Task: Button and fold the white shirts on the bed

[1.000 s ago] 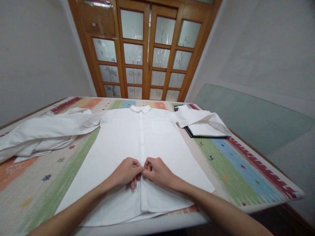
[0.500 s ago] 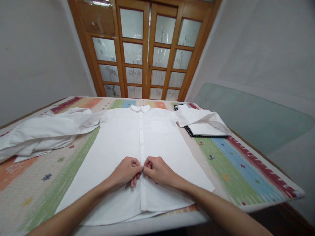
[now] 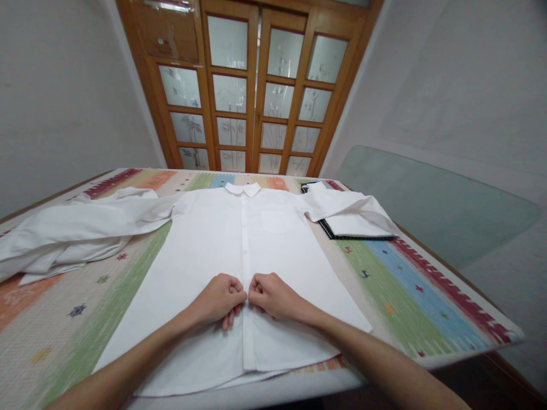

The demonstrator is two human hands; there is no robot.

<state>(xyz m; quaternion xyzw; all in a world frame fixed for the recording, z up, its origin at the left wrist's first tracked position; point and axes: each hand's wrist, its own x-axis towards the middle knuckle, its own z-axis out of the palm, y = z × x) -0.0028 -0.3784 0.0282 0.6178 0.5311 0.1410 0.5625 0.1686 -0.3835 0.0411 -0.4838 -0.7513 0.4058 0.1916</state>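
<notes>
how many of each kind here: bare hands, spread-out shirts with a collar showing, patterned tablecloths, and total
Bare hands: 2 (left hand, right hand)
White cloth shirt with collar, spread out: 1
Multicoloured cloth tablecloth with stripes: 1
Total: 4

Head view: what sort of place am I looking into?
Probably a room in a home: wooden doors with plant-patterned glass panes, a table cover with coloured stripes and small figures, and a white shirt spread out on it.
</notes>
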